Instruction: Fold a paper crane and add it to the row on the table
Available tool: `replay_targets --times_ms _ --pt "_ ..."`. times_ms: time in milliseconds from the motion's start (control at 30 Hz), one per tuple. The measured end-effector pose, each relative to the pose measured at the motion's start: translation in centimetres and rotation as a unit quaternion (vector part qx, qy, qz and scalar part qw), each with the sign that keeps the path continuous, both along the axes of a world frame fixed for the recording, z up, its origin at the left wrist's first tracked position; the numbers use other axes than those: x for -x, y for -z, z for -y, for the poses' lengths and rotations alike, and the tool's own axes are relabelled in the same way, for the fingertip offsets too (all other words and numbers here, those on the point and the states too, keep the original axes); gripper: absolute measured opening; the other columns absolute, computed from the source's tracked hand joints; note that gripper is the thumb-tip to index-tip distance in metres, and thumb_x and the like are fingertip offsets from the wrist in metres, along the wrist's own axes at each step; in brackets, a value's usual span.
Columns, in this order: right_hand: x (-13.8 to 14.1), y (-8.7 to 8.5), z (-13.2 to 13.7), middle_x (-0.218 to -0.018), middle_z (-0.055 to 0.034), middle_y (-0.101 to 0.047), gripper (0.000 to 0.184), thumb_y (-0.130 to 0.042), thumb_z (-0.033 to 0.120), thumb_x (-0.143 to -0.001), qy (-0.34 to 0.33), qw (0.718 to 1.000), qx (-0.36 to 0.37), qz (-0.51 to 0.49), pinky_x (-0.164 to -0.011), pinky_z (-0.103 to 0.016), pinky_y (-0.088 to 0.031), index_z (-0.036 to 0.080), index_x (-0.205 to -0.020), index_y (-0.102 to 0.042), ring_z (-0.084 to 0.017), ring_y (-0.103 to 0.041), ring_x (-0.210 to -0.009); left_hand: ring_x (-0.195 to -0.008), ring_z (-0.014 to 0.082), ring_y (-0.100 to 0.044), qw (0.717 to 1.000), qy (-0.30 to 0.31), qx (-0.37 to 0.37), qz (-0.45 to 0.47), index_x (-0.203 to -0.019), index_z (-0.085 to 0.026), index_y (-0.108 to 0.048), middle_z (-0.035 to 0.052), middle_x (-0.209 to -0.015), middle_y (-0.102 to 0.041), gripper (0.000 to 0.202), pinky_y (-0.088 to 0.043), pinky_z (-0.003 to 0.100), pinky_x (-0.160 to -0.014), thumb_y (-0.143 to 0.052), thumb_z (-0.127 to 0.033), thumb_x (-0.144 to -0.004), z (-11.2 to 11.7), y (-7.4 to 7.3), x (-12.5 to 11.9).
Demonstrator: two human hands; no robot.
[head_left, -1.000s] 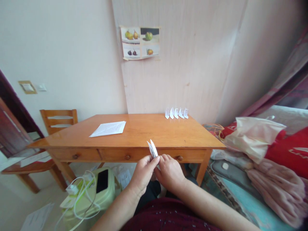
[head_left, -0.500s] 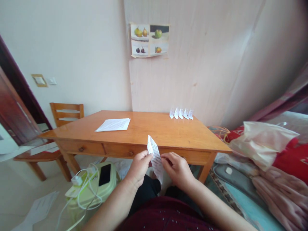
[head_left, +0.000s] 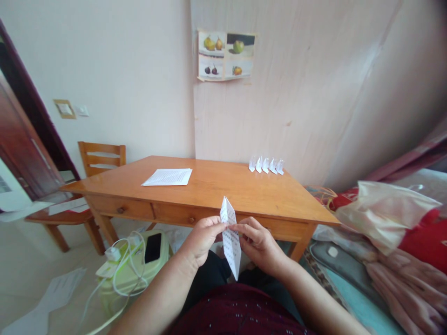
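Between my two hands, above my lap and in front of the table edge, is a folded sheet of printed paper (head_left: pixel 231 249), narrow with pointed ends and standing nearly upright. My left hand (head_left: pixel 203 239) pinches its left edge with thumb and fingers. On the other side my right hand (head_left: pixel 257 243) is closed on it, fingertips meeting those of the left at the paper's middle. Several small folded paper pieces (head_left: pixel 266 165) stand in a row at the table's far right. A stack of printed sheets (head_left: pixel 167 177) lies on the table's left part.
The wooden table (head_left: pixel 216 186) with drawers stands against the wall. A wooden chair (head_left: pixel 101 156) is at its left. Below left, a pale green stool-like box (head_left: pixel 164 256) carries white cables and a phone (head_left: pixel 152 247). Bags and cloth (head_left: pixel 380 214) lie at the right.
The folded paper has turned so its printed inner face shows more. My right fingers have moved in to meet my left at its middle. The view has shifted slightly.
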State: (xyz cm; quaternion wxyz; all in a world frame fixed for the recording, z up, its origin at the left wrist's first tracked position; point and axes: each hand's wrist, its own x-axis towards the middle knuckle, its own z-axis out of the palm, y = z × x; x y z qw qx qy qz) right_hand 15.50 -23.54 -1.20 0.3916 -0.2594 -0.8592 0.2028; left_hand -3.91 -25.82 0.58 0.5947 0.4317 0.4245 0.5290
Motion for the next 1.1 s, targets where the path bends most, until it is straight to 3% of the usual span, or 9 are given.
replay_targets --times_ms 333,567,867,1000,1100 --pt "0.1 0.7 -0.7 -0.103 -0.0070 -0.060 0.020 -0.064 0.033 -0.093 -0.009 0.996 0.049 -0.079 -0.077 -0.031 -0.052 0.026 -0.109 -0.076 -0.019 -0.061 -0.093 -0.073 0.0174 -0.067 0.999 0.036 -0.011 0.011 -0.088 -0.014 -0.076 0.0083 -0.083 -0.076 0.020 -0.050 0.030 -0.075 -0.077 -0.028 -0.074 0.3 -0.2 0.0" --pt "1.1 0.9 -0.4 -0.089 -0.0052 -0.061 0.024 -0.067 0.040 -0.090 0.057 0.980 0.108 -0.159 -0.073 -0.029 -0.049 0.020 -0.077 -0.068 -0.019 -0.059 -0.085 -0.084 0.0198 -0.068 0.995 0.086 -0.047 0.029 -0.093 -0.012 -0.076 0.0118 -0.094 -0.076 0.025 -0.051 0.034 -0.085 -0.077 -0.032 -0.078 -0.2 0.3 0.3" --pt "2.3 1.1 0.3 -0.073 -0.0015 -0.064 0.031 -0.071 0.048 -0.084 0.077 0.923 0.284 -0.247 -0.062 -0.027 -0.043 0.018 -0.081 -0.066 -0.015 -0.055 -0.066 -0.080 0.0214 -0.069 0.997 0.068 -0.028 0.032 -0.087 -0.013 -0.077 0.0100 -0.088 -0.076 0.019 -0.051 0.039 -0.089 -0.075 -0.028 -0.076 -0.1 0.1 0.0" --pt "2.3 0.7 0.5 -0.070 -0.0013 -0.064 0.031 -0.071 0.048 -0.083 0.097 0.921 0.292 -0.238 -0.062 -0.028 -0.043 0.017 -0.078 -0.066 -0.015 -0.054 -0.064 -0.080 0.0203 -0.069 0.996 0.080 -0.036 0.027 -0.087 -0.014 -0.077 0.0085 -0.087 -0.075 0.017 -0.050 0.038 -0.090 -0.069 -0.020 -0.074 0.2 -0.3 0.0" --pt "2.2 0.7 0.4 -0.073 -0.0026 -0.065 0.030 -0.071 0.047 -0.083 0.110 0.927 0.275 -0.229 -0.064 -0.029 -0.043 0.018 -0.078 -0.066 -0.016 -0.055 -0.066 -0.086 0.0192 -0.067 0.993 0.103 -0.050 0.014 -0.092 -0.016 -0.076 0.0065 -0.089 -0.075 0.026 -0.049 0.034 -0.090 -0.064 -0.010 -0.070 0.6 -0.4 0.0"
